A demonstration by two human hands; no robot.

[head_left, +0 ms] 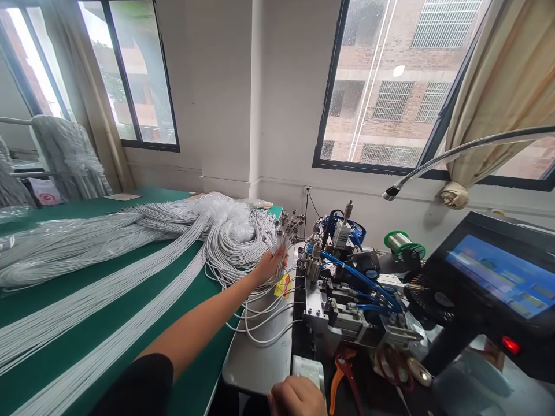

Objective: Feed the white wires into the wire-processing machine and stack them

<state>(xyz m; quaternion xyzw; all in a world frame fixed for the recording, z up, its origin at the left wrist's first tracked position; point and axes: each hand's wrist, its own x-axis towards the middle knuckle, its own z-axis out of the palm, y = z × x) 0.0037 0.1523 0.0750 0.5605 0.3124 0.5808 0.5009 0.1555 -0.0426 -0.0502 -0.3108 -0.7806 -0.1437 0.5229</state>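
My left hand (274,263) reaches forward and is closed around a bunch of grey-white cables. Their ends (289,222), tipped with small metallic connectors, stick up above the fist. More of the same cable (232,248) lies in a coiled heap just left of that hand, partly under clear plastic. Several cable loops (264,335) hang over a metal plate (255,364) below it. At the bottom edge my right hand (299,397) is closed, its fingers curled under, beside a pale block (309,370). Whatever it may hold is hidden.
A bench machine (342,289) with blue air tubes stands right of the cables. Beyond it are a solder wire spool (403,245), a black fan (429,294) and a screen (503,271). Orange-handled pliers (343,375) lie in front. Long cable bundles (108,283) cross the green table (195,323).
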